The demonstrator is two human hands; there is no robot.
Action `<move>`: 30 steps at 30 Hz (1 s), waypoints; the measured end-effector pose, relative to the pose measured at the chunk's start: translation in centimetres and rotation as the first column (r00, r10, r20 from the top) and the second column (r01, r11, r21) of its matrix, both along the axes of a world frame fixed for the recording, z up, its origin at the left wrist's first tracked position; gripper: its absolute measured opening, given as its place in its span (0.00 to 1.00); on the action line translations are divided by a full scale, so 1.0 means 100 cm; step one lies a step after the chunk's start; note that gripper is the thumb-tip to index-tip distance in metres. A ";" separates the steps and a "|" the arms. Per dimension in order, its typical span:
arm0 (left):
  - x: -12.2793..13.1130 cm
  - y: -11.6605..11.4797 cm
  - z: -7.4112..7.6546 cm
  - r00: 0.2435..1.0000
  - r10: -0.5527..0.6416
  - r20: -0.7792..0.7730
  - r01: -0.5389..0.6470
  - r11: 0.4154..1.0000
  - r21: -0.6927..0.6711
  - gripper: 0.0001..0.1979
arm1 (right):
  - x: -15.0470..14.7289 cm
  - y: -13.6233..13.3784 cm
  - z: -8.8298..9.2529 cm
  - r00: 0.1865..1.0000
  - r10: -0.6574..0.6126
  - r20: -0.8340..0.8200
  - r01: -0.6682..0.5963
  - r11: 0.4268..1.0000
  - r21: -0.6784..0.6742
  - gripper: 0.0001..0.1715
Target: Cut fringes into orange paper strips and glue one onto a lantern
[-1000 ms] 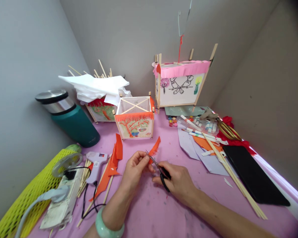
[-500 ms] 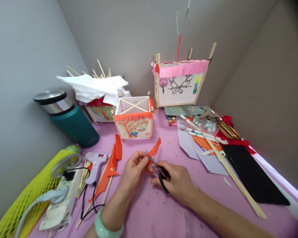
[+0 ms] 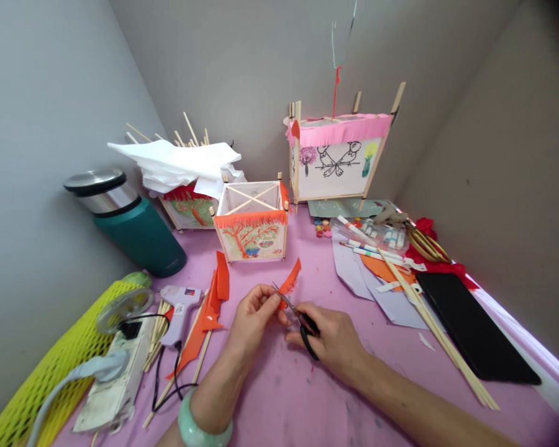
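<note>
The left hand point(image 3: 256, 315) pinches a fringed orange paper strip point(image 3: 290, 277) over the pink counter point(image 3: 289, 406), in front of a small box point(image 3: 252, 241) with a tree drawn on it; close by, the right hand point(image 3: 334, 335) is wrapped around black-handled scissors point(image 3: 300, 315) whose blades meet the strip.

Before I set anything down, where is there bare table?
Mostly bare: table between left forearm and right forearm, below the scissors; between right forearm and sticks; and a gap between small lantern and lilac paper. Crowded: left, with power strip, glue gun and orange paper; far right, with markers and black slab.
</note>
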State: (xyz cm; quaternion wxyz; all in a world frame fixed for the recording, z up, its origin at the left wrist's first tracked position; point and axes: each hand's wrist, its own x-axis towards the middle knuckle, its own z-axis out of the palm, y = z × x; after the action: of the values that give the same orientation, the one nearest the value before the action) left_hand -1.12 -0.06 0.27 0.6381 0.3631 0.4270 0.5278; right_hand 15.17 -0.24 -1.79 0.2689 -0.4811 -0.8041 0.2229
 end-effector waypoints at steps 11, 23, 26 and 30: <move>-0.005 0.002 -0.004 0.995 0.093 0.030 -0.094 0.995 0.040 0.10 | -0.001 -0.003 0.003 1.000 0.007 0.018 -0.007 1.000 0.005 0.19; -0.004 0.003 -0.006 0.998 0.058 0.018 -0.059 0.997 0.052 0.08 | -0.001 -0.002 0.004 1.000 0.007 0.028 -0.007 1.000 -0.002 0.16; -0.004 0.003 -0.006 0.998 0.061 0.014 -0.062 0.997 0.054 0.08 | -0.001 -0.002 0.003 1.000 0.007 0.030 -0.007 1.000 -0.002 0.16; -0.003 0.002 -0.005 0.998 0.063 0.020 -0.063 0.997 0.049 0.10 | -0.001 0.000 0.001 1.000 0.015 0.015 -0.015 1.000 -0.004 0.16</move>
State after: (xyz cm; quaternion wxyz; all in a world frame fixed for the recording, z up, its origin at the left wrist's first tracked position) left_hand -1.43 0.15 -0.19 0.6157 0.3605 0.4191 0.5614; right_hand 15.10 -0.28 -1.67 0.2604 -0.4772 -0.8092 0.2229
